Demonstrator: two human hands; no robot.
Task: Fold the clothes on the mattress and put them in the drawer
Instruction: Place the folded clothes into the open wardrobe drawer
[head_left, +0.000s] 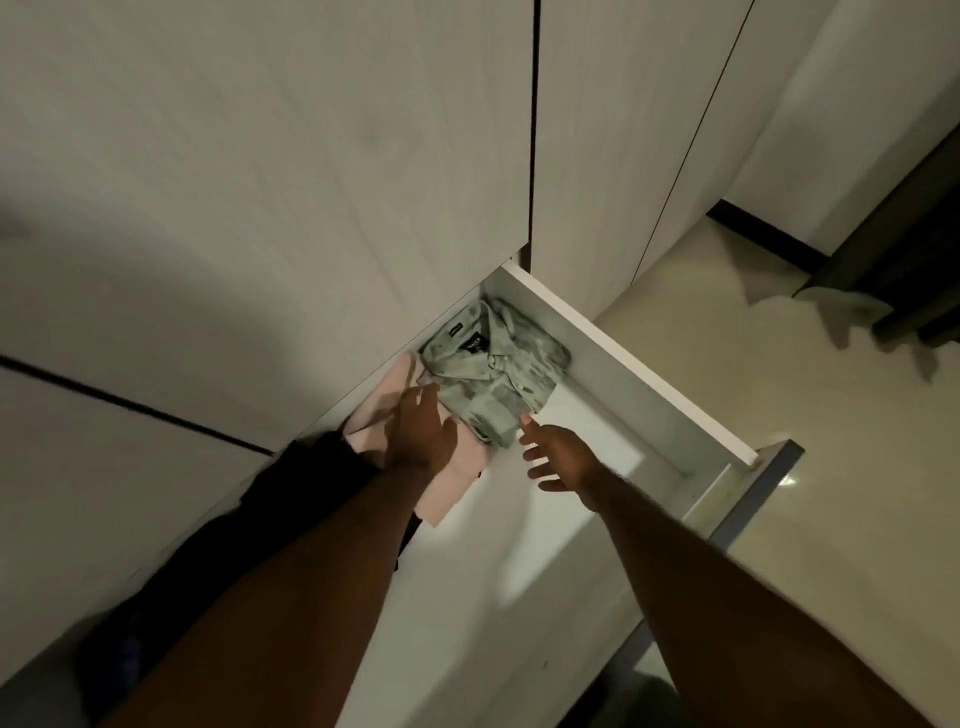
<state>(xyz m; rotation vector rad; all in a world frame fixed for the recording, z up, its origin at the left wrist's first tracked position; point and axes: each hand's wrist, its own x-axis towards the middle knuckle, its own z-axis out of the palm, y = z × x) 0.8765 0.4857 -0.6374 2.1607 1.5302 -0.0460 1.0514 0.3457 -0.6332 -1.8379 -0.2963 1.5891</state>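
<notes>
Soft cloth shirt (493, 374) in smooth matt white drawer (623, 358); glossy floor (831, 519).

Dim, soft, wide-angle-bent view; deep shadow at left, faint glare on floor (789, 480).

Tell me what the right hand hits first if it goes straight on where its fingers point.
Likely the folded green shirt; the right hand points its spread fingers at the shirt's near edge, though depth is unclear.
</notes>
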